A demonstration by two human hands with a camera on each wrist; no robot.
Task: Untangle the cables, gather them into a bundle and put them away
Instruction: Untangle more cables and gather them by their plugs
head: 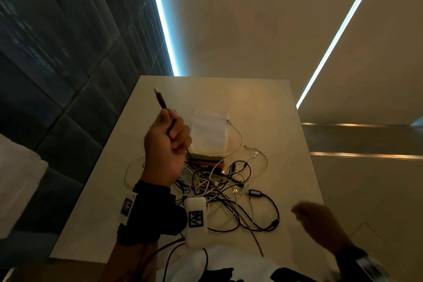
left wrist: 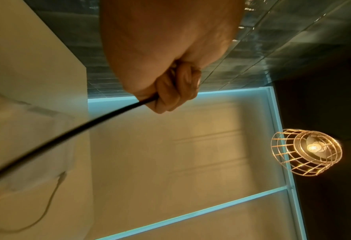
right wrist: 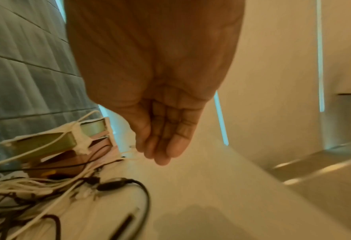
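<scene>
A tangle of black and white cables [head: 219, 188] lies in the middle of the pale table [head: 270, 121]. My left hand [head: 168, 142] is raised above the pile, fist curled round a black cable [head: 163, 102] whose plug end sticks up past the knuckles. In the left wrist view the same black cable [left wrist: 71, 134] runs taut from the fist [left wrist: 170, 92] down to the lower left. My right hand [head: 320, 220] hovers blurred over the table's right front. Its fingers [right wrist: 166, 139] are straight, together and hold nothing, just right of the cable pile [right wrist: 47, 186].
A small stack of books or boxes [head: 209, 137] with a white cloth on top stands behind the pile, cables draped against it. A white tagged device [head: 195, 222] sits at my left wrist. A cage lamp [left wrist: 306, 152] hangs overhead. The table's left edge borders dark tiles.
</scene>
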